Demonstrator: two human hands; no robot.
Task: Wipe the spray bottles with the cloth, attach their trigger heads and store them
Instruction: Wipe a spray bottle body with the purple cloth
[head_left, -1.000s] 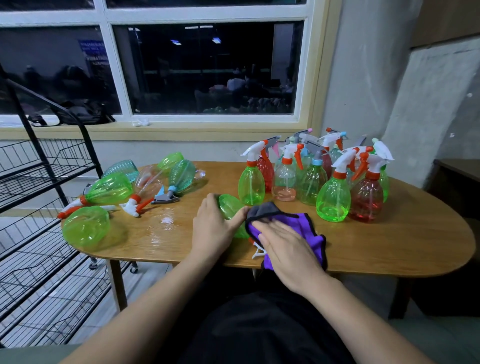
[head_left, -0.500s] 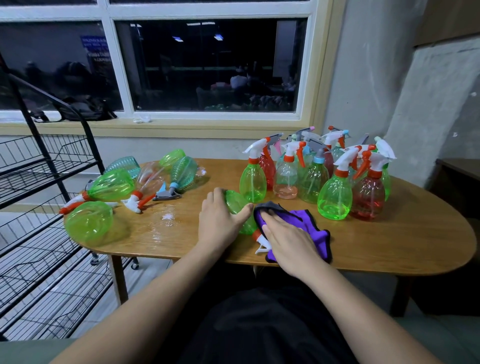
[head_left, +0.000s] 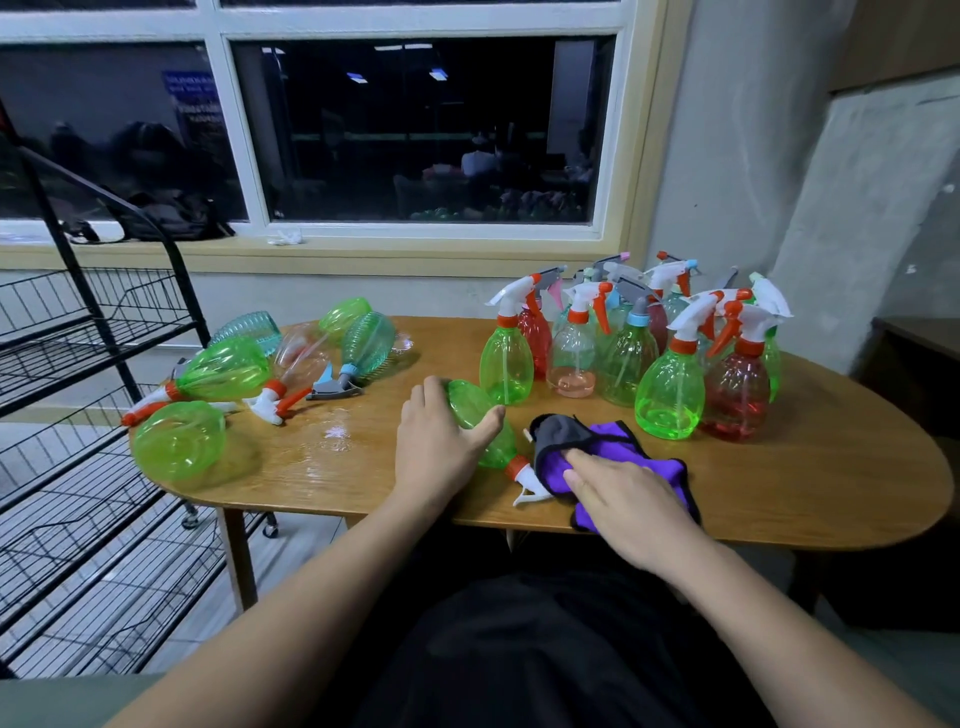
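Note:
A green spray bottle (head_left: 485, 423) lies on its side near the front edge of the wooden table (head_left: 779, 478), its orange collar and white trigger head (head_left: 524, 480) pointing toward me. My left hand (head_left: 439, 441) grips the bottle's body, thumb across it. My right hand (head_left: 631, 501) rests flat on the purple and grey cloth (head_left: 587, 441), which lies on the table just right of the trigger head. Several upright bottles with trigger heads (head_left: 670, 384) stand at the back right. Several bottles lying down (head_left: 223, 369) sit at the table's left end.
A black wire shelf rack (head_left: 78, 415) stands left of the table, its tiers bare. A window and sill run behind the table. A grey wall and a dark low cabinet (head_left: 919, 343) are at the right. A wet patch (head_left: 337, 431) shines on the table.
The cloth under my right hand has slid right, off the green bottle and onto the table. My left hand stays on the bottle, whose trigger head now shows.

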